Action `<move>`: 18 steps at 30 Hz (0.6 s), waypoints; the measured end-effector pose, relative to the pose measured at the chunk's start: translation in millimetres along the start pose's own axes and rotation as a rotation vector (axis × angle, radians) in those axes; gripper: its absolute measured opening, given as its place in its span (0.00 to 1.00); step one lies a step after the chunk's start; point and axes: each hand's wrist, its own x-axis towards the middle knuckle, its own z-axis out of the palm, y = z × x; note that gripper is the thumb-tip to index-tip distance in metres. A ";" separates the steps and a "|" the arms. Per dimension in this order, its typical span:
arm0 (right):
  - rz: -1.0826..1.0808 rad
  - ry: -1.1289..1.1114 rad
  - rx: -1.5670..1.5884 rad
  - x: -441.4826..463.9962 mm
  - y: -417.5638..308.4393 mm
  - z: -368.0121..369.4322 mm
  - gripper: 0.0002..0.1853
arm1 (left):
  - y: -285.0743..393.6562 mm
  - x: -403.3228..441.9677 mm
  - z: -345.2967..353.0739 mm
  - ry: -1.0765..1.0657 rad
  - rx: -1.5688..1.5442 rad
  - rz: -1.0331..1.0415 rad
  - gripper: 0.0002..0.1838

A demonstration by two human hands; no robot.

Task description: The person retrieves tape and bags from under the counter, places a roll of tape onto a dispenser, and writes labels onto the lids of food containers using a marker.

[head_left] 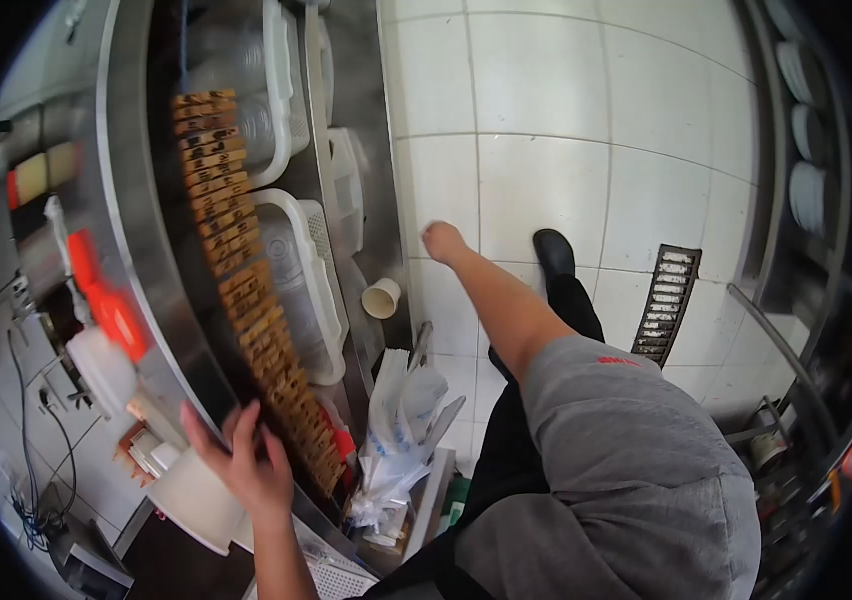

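My left hand is at the lower left, slightly blurred, with its fingers spread and nothing in them. It hovers by the metal counter's edge, near the lower end of a long row of wooden clothespins with dark markings. Close beside it is a cream-coloured board or lid; whether the hand touches it I cannot tell. My right hand hangs over the tiled floor with its fingers curled closed. No object shows in it.
White baskets with clear plastic containers sit on the shelf below the clothespins. A paper cup lies near the shelf edge. Plastic bags fill a bin below. A drain grate lies in the floor; stacked plates stand on a right-hand rack.
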 end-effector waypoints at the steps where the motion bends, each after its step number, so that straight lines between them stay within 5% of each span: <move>1: 0.032 0.011 0.072 25.4 -25.6 -0.1 0.19 | -4.7 -1.2 2.0 -0.003 -0.005 0.012 0.19; 5: 0.163 0.080 0.845 114.2 -110.8 17.4 0.22 | -13.0 -8.2 -6.1 -0.093 0.206 0.059 0.17; 6: 0.170 0.046 0.850 129.8 -121.5 34.2 0.22 | -14.1 -8.9 -7.5 -0.115 0.218 0.037 0.17; 9: 0.425 -0.200 1.615 145.9 -134.3 56.4 0.24 | -15.2 -15.6 -13.8 -0.151 0.278 0.075 0.19; 12: 0.394 -0.233 1.496 139.8 -131.2 21.7 0.27 | -13.8 -14.8 -13.5 -0.186 0.279 0.067 0.20; 14: 0.335 0.141 0.984 138.3 -125.5 13.6 0.27 | -13.4 -13.5 -12.0 -0.182 0.298 0.090 0.20; 18: 0.407 0.497 0.933 99.1 -61.7 -32.7 0.20 | -12.4 -14.7 -13.2 -0.193 0.314 0.095 0.20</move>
